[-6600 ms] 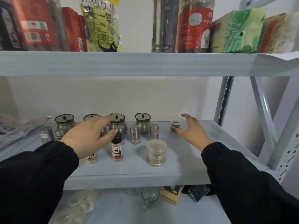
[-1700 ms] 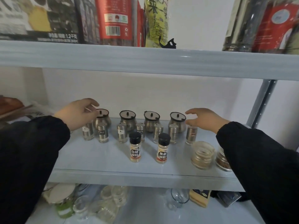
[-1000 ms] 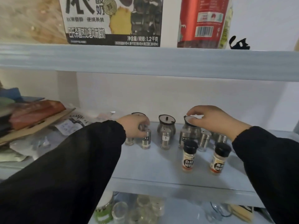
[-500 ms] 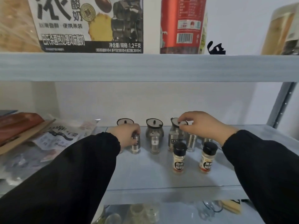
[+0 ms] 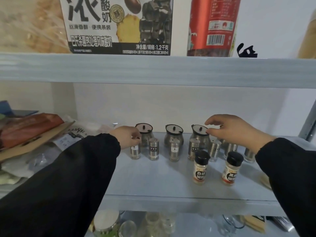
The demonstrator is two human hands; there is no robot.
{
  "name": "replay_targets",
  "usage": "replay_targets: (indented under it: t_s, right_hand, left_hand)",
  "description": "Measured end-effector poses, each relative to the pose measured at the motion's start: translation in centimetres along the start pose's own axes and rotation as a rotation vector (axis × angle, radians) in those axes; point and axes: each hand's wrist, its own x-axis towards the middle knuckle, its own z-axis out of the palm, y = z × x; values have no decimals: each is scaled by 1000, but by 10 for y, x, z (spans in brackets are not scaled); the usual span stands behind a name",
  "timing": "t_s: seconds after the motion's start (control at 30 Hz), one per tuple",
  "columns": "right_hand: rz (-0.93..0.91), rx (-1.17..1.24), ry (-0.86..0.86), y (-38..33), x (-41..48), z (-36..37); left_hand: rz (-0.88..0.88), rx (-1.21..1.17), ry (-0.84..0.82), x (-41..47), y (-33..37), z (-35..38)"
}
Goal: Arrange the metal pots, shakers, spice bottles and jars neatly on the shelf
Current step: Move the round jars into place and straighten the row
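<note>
End shaker (image 5: 135, 151) stands far left in the shaker row on the shelf (image 5: 153, 183), left grip (image 5: 126, 136) pinched on its top. Right grip (image 5: 236, 130) is clawed over the pot (image 5: 198, 136) lid. I'd slide both, not lift, matching the row spacing.

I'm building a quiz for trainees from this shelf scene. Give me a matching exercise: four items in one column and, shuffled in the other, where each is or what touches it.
Items:
1. leftmost shaker
2. third pot from the left
3. black-capped spice bottles
4. red-labelled jar

Places:
A. on the upper shelf
B. left hand grips its top
C. front row, untouched
D. right hand at its lid

Pairs: 1-B, 2-D, 3-C, 4-A
</note>
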Motion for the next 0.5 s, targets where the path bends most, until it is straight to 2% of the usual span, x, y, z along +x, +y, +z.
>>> replay_targets:
  t_s: [0.5]
  right_hand:
    - [33, -21, 11, 3, -10, -4]
  left_hand:
    - [-17, -46, 34, 4, -4, 13]
